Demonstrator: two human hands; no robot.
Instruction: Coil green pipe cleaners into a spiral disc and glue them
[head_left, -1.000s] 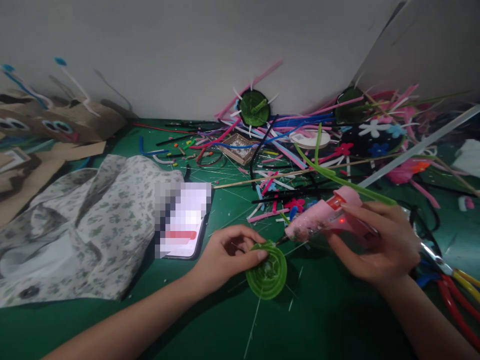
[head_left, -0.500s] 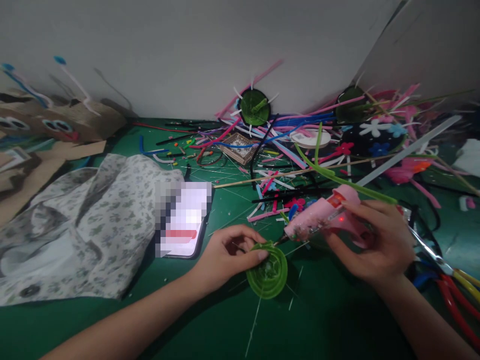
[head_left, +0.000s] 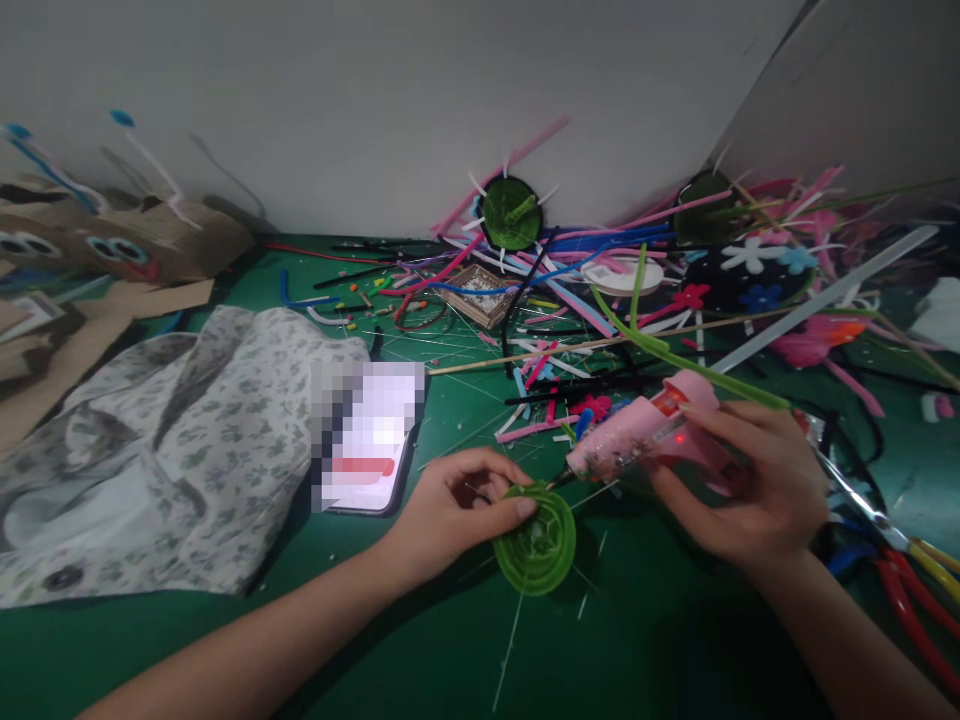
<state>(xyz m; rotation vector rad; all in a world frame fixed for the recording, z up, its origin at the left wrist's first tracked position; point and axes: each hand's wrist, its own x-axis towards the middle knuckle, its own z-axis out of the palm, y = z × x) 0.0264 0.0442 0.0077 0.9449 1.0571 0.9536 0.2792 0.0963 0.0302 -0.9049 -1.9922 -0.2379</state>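
My left hand (head_left: 454, 505) pinches the rim of a round green coiled disc (head_left: 538, 545) that rests on the green mat (head_left: 645, 640). My right hand (head_left: 750, 485) is wrapped round a pink glue gun (head_left: 637, 435). The gun's dark nozzle points left and down and touches the disc's upper edge. A small red light glows on the gun's body. A clear glue stick (head_left: 825, 300) juts from the back of the gun toward the upper right.
A phone (head_left: 367, 435) lies left of my left hand, beside a flowered cloth (head_left: 172, 450). Behind the hands lie several pipe cleaners (head_left: 555, 290), a wooden skewer (head_left: 570, 350) and two green discs (head_left: 512, 212) by the wall. Red-handled pliers (head_left: 900, 590) sit at the right. Cardboard figures (head_left: 112, 250) stand at the left.
Almost nothing has changed. The glue gun and the glue stick have shifted very slightly; both hands keep their hold.
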